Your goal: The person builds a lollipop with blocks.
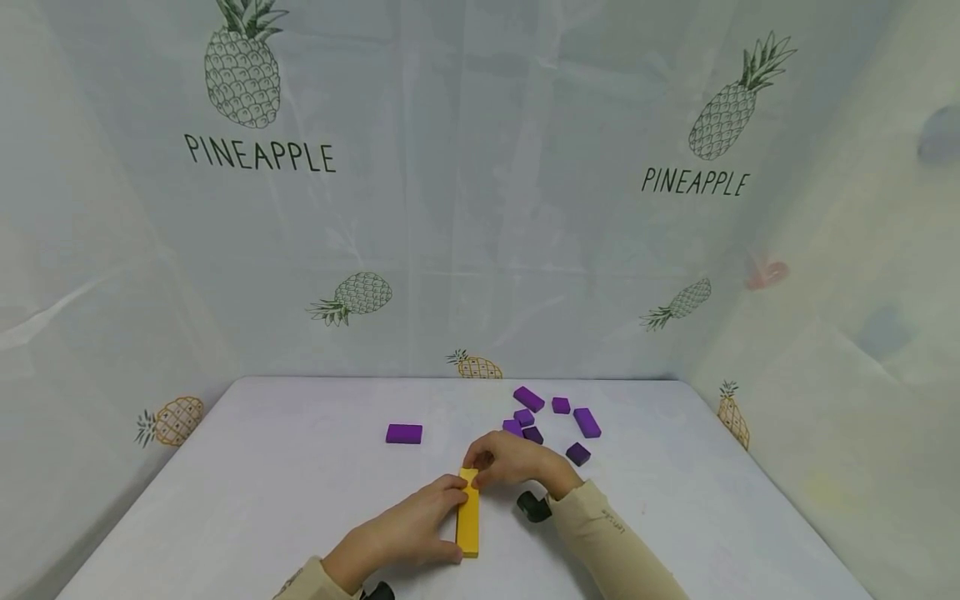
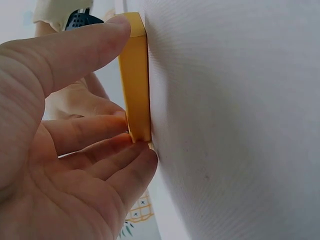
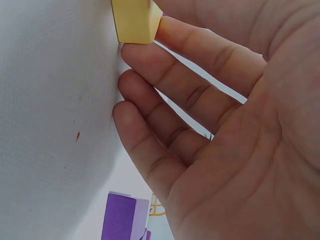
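A long yellow block lies on the white table, its length running away from me. My left hand holds it from the left, thumb at the near end and fingers along the far part. In the left wrist view, the thumb overlaps the top corner of the yellow block and the fingertips gather by its lower end. My right hand pinches the far end between thumb and fingers. The right wrist view has that end of the yellow block at the index and middle fingertips, the other fingers resting on the table.
Beyond my right hand lie several purple blocks, among them a long one, a cube and a dark cube. A single purple block sits farther left. A pineapple-print curtain stands behind the table.
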The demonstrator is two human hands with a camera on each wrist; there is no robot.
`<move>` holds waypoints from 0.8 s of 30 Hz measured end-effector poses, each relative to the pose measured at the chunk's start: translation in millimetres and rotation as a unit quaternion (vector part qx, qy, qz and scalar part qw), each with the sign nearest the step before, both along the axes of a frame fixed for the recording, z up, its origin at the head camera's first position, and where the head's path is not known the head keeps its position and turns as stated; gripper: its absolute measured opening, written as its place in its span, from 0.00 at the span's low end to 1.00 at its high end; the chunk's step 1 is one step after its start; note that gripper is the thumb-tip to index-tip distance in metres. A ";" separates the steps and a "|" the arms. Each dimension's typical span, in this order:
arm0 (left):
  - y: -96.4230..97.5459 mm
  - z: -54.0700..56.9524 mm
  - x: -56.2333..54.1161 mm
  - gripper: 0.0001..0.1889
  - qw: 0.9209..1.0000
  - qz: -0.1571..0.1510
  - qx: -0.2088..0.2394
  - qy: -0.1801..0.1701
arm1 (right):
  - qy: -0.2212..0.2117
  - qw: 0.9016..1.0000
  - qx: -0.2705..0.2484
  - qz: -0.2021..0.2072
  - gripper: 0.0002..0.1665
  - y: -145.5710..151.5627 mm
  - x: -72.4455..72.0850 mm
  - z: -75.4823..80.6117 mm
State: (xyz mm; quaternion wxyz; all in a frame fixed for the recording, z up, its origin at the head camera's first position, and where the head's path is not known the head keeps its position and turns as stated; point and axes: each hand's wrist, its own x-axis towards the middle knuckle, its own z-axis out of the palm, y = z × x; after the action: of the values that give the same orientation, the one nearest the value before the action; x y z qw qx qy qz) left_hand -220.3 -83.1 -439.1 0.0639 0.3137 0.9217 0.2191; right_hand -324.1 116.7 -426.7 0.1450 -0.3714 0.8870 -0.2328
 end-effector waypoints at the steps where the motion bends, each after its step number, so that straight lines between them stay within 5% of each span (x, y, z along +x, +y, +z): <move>1: -0.1 0.1 0.0 0.38 1.000 -0.001 0.003 0.001 | -0.001 1.000 0.000 -0.001 0.10 0.1 0.0 0.0; 24: -0.3 -1.3 -1.3 0.39 1.000 -0.007 0.018 -0.001 | -0.009 1.000 0.001 -0.012 0.10 1.0 0.6 1.1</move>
State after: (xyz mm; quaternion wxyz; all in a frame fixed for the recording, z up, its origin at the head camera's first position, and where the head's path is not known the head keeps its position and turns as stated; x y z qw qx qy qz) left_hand -221.6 -83.4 -440.4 0.0612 0.3210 0.9154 0.2352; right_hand -323.5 117.8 -425.6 0.1508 -0.3586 0.8903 -0.2366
